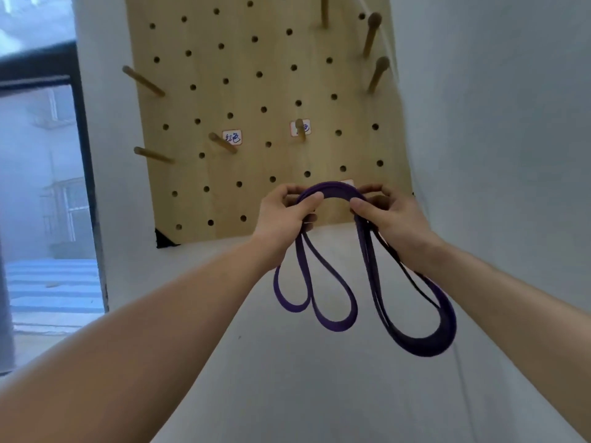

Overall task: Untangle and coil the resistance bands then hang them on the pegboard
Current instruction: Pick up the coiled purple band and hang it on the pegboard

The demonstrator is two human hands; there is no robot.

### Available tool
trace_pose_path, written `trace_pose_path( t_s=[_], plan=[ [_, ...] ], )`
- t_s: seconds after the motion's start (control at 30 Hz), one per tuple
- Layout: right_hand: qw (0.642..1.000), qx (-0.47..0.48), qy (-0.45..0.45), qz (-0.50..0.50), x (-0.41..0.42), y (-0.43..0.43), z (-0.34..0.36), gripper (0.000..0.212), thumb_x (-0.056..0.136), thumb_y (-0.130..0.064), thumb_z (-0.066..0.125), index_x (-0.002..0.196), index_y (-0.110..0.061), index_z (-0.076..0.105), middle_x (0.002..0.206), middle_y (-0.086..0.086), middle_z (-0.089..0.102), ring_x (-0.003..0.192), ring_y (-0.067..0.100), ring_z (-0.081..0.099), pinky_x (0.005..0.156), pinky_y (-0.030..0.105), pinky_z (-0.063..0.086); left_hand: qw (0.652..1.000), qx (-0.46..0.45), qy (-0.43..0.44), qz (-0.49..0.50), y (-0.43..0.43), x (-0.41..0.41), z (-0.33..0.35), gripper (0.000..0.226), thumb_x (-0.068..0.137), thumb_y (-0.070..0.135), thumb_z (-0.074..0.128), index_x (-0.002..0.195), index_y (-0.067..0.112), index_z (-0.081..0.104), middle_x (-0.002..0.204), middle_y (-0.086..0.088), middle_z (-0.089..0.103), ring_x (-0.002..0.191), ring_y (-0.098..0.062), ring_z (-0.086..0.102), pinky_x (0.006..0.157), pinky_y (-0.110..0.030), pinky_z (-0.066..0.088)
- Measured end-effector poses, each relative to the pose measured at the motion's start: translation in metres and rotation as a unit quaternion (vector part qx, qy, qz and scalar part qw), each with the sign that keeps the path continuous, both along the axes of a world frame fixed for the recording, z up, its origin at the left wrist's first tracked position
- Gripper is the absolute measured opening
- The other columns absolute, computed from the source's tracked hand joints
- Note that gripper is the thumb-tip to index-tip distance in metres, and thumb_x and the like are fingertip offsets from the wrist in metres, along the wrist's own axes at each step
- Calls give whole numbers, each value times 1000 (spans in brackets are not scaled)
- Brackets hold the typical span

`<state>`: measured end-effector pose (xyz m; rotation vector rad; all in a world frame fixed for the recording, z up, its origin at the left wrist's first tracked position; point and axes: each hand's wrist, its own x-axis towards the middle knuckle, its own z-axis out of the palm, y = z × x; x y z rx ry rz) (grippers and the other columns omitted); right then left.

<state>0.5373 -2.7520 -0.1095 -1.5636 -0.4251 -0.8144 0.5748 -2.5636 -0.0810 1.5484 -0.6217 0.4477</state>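
You hold the flat purple rubber resistance band gathered into several loops, so untangling and coiling look largely done for this one. The loops hang uneven, with two short ones under your left hand and a longer bunch under your right hand. Both hands are closed around the band's top arch, thumbs on the near side, just in front of the lower edge of the pale wooden pegboard. Hanging is left to do: no peg in view carries a band. The nearest round wooden peg sits above your hands, with a small white handwritten label behind it. Another label is half hidden behind the band. A dark-framed window lies to the left. No other bands are in view.
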Motion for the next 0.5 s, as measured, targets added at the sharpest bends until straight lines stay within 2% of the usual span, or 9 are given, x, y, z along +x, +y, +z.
trace_pose_path(
  t_s=[0.1, 0.27, 0.37, 0.4, 0.5],
  plan=[
    [998, -31, 1, -57, 14, -18, 17, 16, 93, -26, 72, 108, -23, 67, 94, 7, 74, 90, 20, 68, 86, 38, 54, 1000, 16, -1, 4, -20, 16, 12, 28, 89, 24, 79, 112, 16, 66, 103, -5, 74, 79, -18, 73, 80, -35, 60],
    [991, -46, 18, -121, 51, -28, 35, 12, 96, -21, 67, 108, -22, 65, 98, 4, 69, 98, 24, 66, 90, 39, 53, 998, 28, -16, 52, -49, 48, 18, 21, 90, 24, 77, 107, 17, 66, 97, -4, 72, 82, -21, 69, 74, -35, 56],
    [988, -56, 22, -145, 74, -33, 38, 12, 95, -16, 65, 106, -22, 63, 104, 7, 67, 102, 27, 65, 88, 38, 53, 996, 27, -31, 81, -62, 67, 14, 21, 88, 25, 78, 104, 15, 68, 97, -7, 71, 92, -26, 69, 84, -43, 58],
    [986, -58, 24, -154, 80, -34, 37, 12, 95, -15, 65, 105, -21, 62, 104, 7, 66, 101, 27, 64, 87, 38, 53, 995, 26, -36, 87, -66, 73, 12, 21, 88, 25, 78, 103, 15, 67, 97, -7, 71, 93, -26, 69, 83, -41, 58],
    [982, -73, 38, -173, 92, -42, 32, 15, 94, -11, 66, 104, -19, 59, 98, 4, 64, 98, 26, 62, 79, 33, 49, 994, 38, -41, 93, -75, 83, 1, 18, 89, 24, 76, 102, 17, 65, 91, -1, 68, 83, -16, 65, 71, -25, 53]
  ],
)
